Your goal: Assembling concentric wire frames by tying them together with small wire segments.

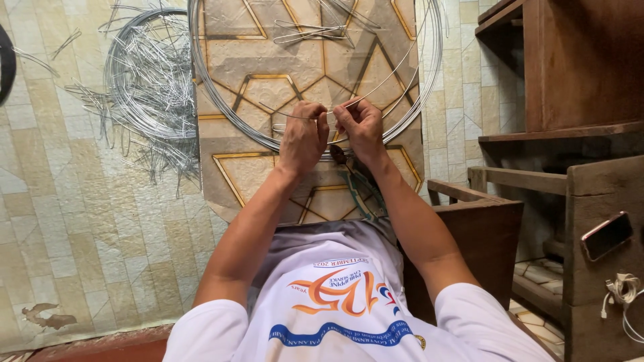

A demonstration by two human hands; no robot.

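Nearest to us is the white printed shirt (335, 302), with a dark wooden chair (479, 231) just at our right and a phone (606, 235) lying on a wooden shelf (590, 188) beyond it. We sit over a tiled floor (80, 221) in pale beige squares, on which a patterned board (255, 167) lies straight ahead. Above that board our left hand (303, 137) and right hand (360, 127) meet, the fingers of each pinched shut on a thin wire (376, 87). Its long axis runs roughly left to right, the free end curving up and away to the right. A large wire coil (221, 107) rings the board behind our hands. Farther left, a heap of cut wire pieces (151, 87) lies loose on the floor.
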